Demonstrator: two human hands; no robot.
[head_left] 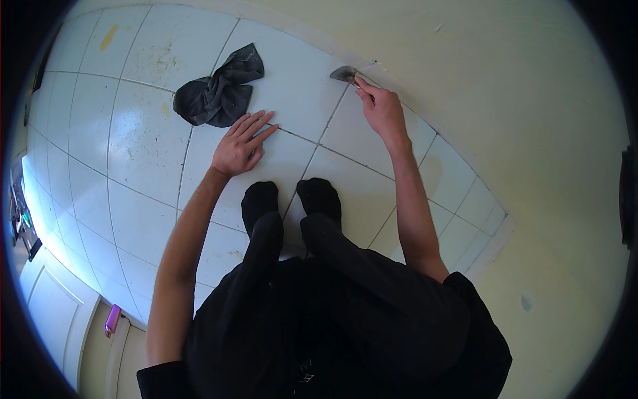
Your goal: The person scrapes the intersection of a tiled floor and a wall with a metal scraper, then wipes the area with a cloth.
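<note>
My right hand [382,110] is closed around the handle of a scraper [343,73] with a dark, wide blade. Its blade lies at the floor tiles close to the foot of the wall; the handle is mostly hidden in my fingers. My left hand [242,145] holds nothing, its fingers spread and stretched out over the tiles. Just beyond those fingertips lies a crumpled dark grey cloth [219,90], apart from the scraper.
White floor tiles [149,139] with dark joints carry yellowish stains and specks at the far left. A pale wall [525,120] rises along the right. My black-socked feet [319,199] stand between my arms. Near left are a white door [60,286] and a pink object [112,320].
</note>
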